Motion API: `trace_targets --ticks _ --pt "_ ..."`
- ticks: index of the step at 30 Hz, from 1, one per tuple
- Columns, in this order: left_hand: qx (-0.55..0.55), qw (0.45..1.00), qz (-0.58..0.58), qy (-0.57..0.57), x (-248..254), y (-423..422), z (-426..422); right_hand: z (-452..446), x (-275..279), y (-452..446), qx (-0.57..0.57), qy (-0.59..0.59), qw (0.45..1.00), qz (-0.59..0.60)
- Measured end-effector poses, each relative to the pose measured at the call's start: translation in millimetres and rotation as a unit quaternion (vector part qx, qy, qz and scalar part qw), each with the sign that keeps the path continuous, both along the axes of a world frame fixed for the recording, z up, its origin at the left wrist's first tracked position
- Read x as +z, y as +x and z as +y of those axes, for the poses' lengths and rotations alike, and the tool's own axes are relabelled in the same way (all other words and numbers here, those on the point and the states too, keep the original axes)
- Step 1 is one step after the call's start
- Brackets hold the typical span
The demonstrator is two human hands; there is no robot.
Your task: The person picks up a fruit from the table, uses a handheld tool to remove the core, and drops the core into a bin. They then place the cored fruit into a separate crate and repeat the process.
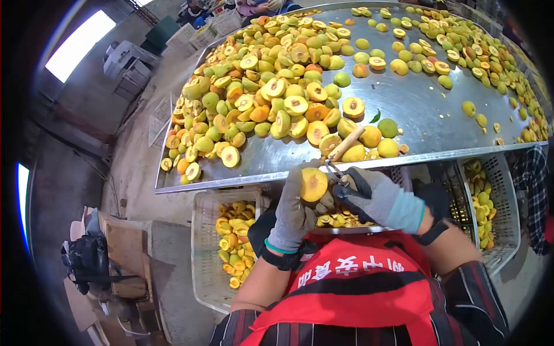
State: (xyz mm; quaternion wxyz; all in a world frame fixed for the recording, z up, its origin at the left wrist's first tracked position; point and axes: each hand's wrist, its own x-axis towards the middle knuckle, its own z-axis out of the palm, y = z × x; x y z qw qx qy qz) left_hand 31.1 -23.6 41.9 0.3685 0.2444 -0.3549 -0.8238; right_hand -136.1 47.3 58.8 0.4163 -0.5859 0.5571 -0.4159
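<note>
Step, by our judgement: handling one cut fruit (314, 185), held just beside the near edge of the tabletop (271, 157). Next move calls for a steady left hold while the right works. Left grip (290, 209): clamped on the fruit, thumb and fingers around its side. Right grip (369, 196): fingers curled in near a dark metal piece (333, 168); whether closed on it, we cannot tell.

Grey gloves (283, 218) with teal cuffs (406, 211); black wristbands (434, 232). Red apron (346, 311), white characters (349, 268). Sleeves (470, 294) dark, stripes apparently red and white; edge dim.
</note>
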Motion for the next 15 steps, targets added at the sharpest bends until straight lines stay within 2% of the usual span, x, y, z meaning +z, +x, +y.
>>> trace_targets --ticks 2,4,8,10,11,13,15 --pt "-0.004 0.999 -0.021 -0.032 0 -2 2 8 -3 8 -0.025 0.002 0.999 -0.029" --pt "-0.007 0.999 -0.034 -0.016 -6 -1 1 12 2 11 -0.014 0.082 0.997 -0.007" --pt "-0.013 0.999 -0.021 -0.026 -10 -3 2 12 -13 9 0.063 -0.032 0.979 0.192" --pt "-0.018 1.0 -0.007 -0.022 -9 -3 2 11 -17 13 -0.006 0.007 0.993 0.117" --pt "-0.019 1.0 -0.008 -0.018 -10 -4 3 11 -20 14 -0.006 0.011 0.993 0.116" --pt "-0.007 0.998 -0.013 -0.054 -11 -5 5 12 -24 16 0.009 -0.113 0.974 0.195" --pt "0.011 0.996 -0.039 -0.074 -8 -6 7 13 -11 18 0.011 -0.066 0.978 0.197"
